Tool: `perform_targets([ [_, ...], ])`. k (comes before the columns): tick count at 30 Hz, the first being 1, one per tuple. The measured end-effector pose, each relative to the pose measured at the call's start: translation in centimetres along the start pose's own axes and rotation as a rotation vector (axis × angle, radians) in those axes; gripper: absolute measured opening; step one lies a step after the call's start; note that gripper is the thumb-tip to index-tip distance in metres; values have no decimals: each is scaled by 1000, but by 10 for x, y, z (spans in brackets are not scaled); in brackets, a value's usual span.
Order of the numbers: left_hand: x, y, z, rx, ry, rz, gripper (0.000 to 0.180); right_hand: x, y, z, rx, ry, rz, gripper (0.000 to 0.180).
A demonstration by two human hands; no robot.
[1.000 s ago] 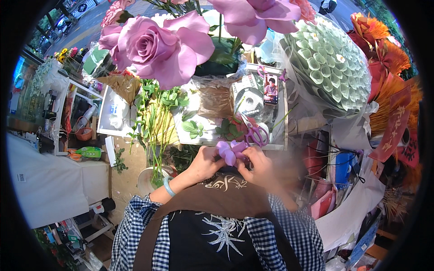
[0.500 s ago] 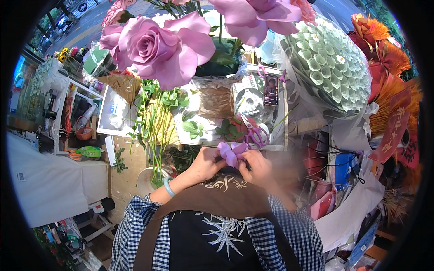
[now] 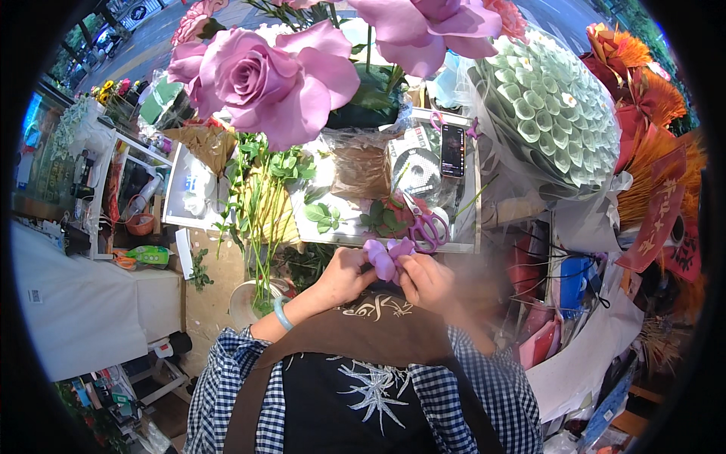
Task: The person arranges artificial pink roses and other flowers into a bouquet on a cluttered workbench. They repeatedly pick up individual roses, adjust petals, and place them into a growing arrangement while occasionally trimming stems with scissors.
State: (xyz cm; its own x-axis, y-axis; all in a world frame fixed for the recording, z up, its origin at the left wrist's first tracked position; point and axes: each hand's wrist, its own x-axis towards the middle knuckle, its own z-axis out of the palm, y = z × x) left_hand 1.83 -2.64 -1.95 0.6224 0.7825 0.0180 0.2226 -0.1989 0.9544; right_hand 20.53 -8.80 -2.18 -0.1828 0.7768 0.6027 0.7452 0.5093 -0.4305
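Observation:
Between my hands is a purple rose (image 3: 385, 261), its outer petals spread, just in front of the apron at the table's near edge. My left hand (image 3: 346, 275), a pale bangle on its wrist, grips the bloom from the left, fingers closed. The thumb and fingers of my right hand (image 3: 428, 280) pinch petals on the right side. Any stem below the bloom is hidden. Purple-handled scissors (image 3: 429, 230) lie just beyond my right hand, on the table edge beside a few green leaves (image 3: 384, 218).
Large mauve roses (image 3: 272, 79) rise over the far table from a wrapped vase (image 3: 361, 166). Cut green stems (image 3: 265, 204) lie left, above a white bucket (image 3: 246, 303). A phone (image 3: 453, 151) stands at the right. Beyond it is a pale green bouquet (image 3: 556, 106).
Hardly anything moves. My right fingers shift slightly on the petals, and the phone's screen picture differs.

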Motion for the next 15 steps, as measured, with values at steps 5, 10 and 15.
perform_targets([
  [5,-1,-5,2,63,15,22,11,6,1,-2,-27,-18,-48,21],
  [10,-2,3,1,62,15,3,7,8,0,-2,-24,-28,-40,17],
  [15,-1,8,-1,46,-3,-33,5,9,1,-1,-45,-26,-84,19],
])
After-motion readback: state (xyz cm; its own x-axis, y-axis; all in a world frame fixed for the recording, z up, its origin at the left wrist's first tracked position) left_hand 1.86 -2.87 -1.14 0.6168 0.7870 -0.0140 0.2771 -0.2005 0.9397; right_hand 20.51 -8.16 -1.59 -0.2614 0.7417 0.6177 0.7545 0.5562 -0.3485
